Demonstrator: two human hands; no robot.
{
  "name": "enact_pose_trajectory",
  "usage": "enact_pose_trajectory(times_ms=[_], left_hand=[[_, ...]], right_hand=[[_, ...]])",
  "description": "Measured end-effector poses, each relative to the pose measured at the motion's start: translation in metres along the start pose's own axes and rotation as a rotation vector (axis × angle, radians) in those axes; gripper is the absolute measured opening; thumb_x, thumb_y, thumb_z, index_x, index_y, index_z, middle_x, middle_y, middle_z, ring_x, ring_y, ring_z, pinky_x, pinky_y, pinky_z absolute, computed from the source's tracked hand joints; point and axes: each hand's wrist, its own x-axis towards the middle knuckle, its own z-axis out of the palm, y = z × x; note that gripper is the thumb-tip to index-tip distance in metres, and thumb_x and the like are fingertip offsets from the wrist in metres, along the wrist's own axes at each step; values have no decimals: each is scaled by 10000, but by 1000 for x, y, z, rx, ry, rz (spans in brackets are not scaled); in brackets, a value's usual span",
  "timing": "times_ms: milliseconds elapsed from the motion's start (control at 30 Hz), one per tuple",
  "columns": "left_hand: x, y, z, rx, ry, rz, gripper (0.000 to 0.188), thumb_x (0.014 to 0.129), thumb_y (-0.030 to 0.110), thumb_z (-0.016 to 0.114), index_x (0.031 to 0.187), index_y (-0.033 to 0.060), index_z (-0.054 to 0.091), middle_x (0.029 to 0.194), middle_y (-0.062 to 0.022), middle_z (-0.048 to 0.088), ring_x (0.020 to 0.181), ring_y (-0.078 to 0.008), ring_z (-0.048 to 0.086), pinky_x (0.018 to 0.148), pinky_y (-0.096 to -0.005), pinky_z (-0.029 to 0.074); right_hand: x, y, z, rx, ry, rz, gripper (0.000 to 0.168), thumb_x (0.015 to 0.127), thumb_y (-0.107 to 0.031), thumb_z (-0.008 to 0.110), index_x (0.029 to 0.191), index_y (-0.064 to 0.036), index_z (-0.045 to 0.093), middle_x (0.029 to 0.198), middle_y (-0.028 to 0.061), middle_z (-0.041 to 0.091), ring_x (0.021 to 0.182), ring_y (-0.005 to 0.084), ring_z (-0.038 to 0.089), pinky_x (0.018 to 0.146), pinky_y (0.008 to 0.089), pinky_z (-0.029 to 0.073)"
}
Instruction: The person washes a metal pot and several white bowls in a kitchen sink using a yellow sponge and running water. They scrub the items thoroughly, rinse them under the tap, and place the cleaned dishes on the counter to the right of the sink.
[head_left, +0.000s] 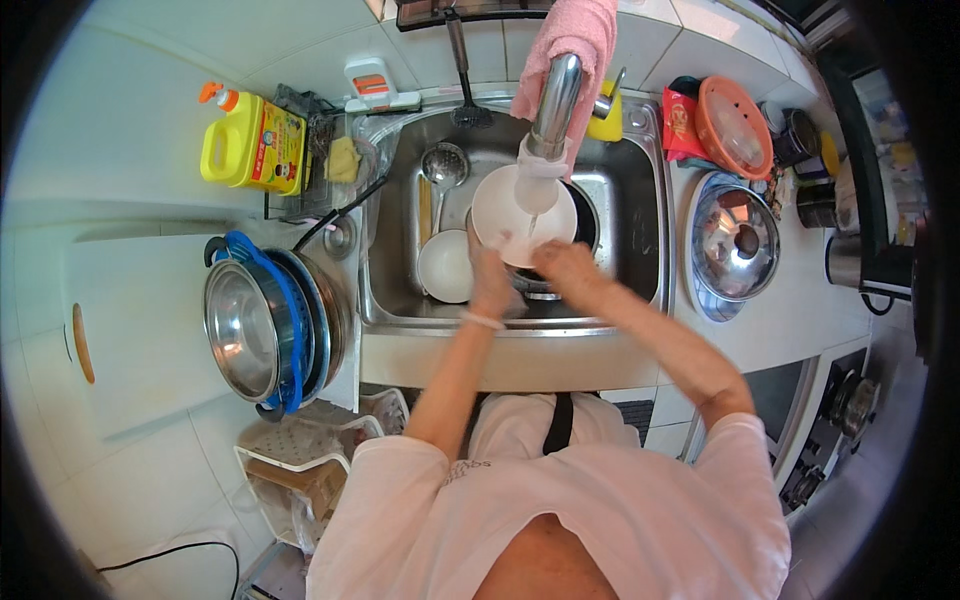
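Observation:
A white bowl (491, 202) is tilted under the chrome faucet (556, 101), with a thin stream of water falling into it. My left hand (489, 279) grips its near left side. On the near right rim rests my right hand (574, 271), blurred, its fingers curled over the edge; whether they grip is unclear. Beneath the bowl, a dark pan (587, 217) is partly hidden in the stainless steel sink (634, 277). Another white bowl (445, 266) sits to the left in the basin, below a slotted ladle (445, 165) and some wooden chopsticks (425, 210).
Stacked metal pots and basins (244, 330) stand on the left counter, near a yellow detergent jug (251, 146). A pink towel (529, 75) drapes over the faucet. To the right are a domed metal lid (731, 255) and an orange plastic basket (712, 131).

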Motion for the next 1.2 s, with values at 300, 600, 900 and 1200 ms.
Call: enact_pose_trajectory(times_ms=[300, 600, 900, 1200], left_hand=[[6, 43, -11, 193, -288, -213, 451, 809, 162, 440, 1243, 41, 426, 1138, -98, 535, 1025, -202, 545, 875, -332, 453], [-11, -18, -18, -110, 54, -54, 378, 846, 128, 430, 1212, 36, 451, 1111, -90, 538, 983, -190, 555, 820, -318, 465], [-2, 8, -25, -20, -47, -189, 487, 811, 138, 430, 1282, 24, 391, 1149, -125, 524, 1027, -217, 549, 831, -340, 481], [-13, 16, -13, 133, -153, -220, 524, 821, 236, 491, 1293, 38, 380, 1127, -111, 523, 984, -211, 552, 769, -341, 495]], right_hand=[[-12, 53, -18, -213, 243, -309, 112, 654, -51, 579, 765, -58, 587, 853, 82, 606, 907, 233, 580, 651, 343, 524], [-10, -22, 2, 91, 89, 20, 186, 608, -22, 605, 787, -38, 557, 817, 60, 606, 823, 273, 593, 631, 400, 506], [-31, 9, -16, 1001, 472, 437, 596, 769, -51, 560, 1320, -17, 335, 1388, 150, 332, 1299, 301, 294, 1063, 445, 264], [-22, 14, 12, 1713, 128, 923, 502, 746, -24, 482, 1222, 87, 369, 1068, 216, 567, 881, 317, 633, 642, 414, 584]])
